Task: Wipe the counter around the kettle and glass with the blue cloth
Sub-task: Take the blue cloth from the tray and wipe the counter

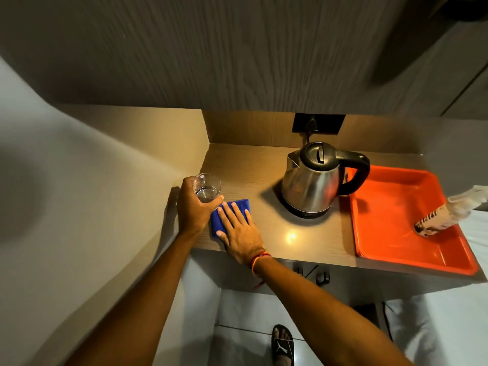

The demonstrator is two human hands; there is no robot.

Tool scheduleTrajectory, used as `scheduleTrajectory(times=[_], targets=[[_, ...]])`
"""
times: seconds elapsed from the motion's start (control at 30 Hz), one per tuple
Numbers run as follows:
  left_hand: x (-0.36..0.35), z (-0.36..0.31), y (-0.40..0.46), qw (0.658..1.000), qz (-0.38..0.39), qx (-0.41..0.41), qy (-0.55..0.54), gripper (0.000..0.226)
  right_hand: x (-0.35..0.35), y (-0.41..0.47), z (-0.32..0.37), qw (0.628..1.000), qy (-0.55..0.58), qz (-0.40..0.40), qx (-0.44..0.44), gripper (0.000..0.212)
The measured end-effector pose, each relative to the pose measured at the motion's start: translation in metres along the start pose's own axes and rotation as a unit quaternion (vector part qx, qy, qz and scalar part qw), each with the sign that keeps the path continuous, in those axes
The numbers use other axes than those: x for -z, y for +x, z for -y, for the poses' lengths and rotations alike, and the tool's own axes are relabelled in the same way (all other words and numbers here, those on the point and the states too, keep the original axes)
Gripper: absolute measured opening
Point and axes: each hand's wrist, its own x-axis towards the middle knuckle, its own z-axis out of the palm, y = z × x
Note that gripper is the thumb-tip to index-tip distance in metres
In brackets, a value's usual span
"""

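A clear glass [208, 186] is gripped from the side by my left hand [194, 204] at the counter's left end; whether it is lifted off the surface I cannot tell. Right beside it, a folded blue cloth [244, 206] lies on the brown counter [264, 170]. My right hand [239, 228] presses flat on the cloth with fingers spread, covering most of it. A steel kettle [311, 180] with a black lid and handle stands on its base to the right of the cloth, well apart from both hands.
An orange tray [390, 207] sits at the counter's right end, holding a tilted plastic bottle [446, 212]. A wall socket [318, 123] with the kettle's plug is behind the kettle. A wall bounds the counter on the left. My sandalled foot [283, 344] is on the floor below.
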Motion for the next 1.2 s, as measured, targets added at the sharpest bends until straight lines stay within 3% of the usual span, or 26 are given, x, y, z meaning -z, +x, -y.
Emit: scheduleTrajectory(times=[0.17, 0.57, 0.73, 0.9, 1.0, 1.1, 1.2], targets=[[-0.011, -0.017, -0.010, 1.000, 0.001, 0.018, -0.012, 0.080, 0.001, -0.036, -0.022, 1.000, -0.023, -0.011, 0.011, 0.069], [-0.066, -0.056, -0.034, 0.990, 0.085, 0.102, -0.039, 0.080, 0.024, -0.119, -0.096, 0.993, -0.069, -0.043, -0.088, 0.072], [-0.071, -0.057, -0.042, 0.989, 0.088, 0.117, -0.021, 0.085, 0.028, -0.121, -0.096, 0.994, -0.038, -0.036, -0.096, 0.070], [-0.072, -0.059, -0.047, 0.987, 0.083, 0.135, -0.028, 0.093, 0.038, -0.130, -0.108, 0.990, 0.033, -0.092, -0.105, 0.060], [-0.075, -0.066, -0.060, 0.978, 0.063, 0.201, 0.009, 0.106, 0.041, -0.137, -0.113, 0.977, 0.088, -0.114, -0.154, 0.057], [-0.083, -0.077, -0.093, 0.949, 0.033, 0.280, 0.141, 0.098, 0.044, -0.141, -0.111, 0.956, 0.143, -0.140, -0.216, 0.056], [-0.099, -0.092, -0.129, 0.946, 0.063, 0.266, 0.177, 0.068, 0.051, -0.137, -0.106, 0.933, 0.200, -0.158, -0.255, 0.043]])
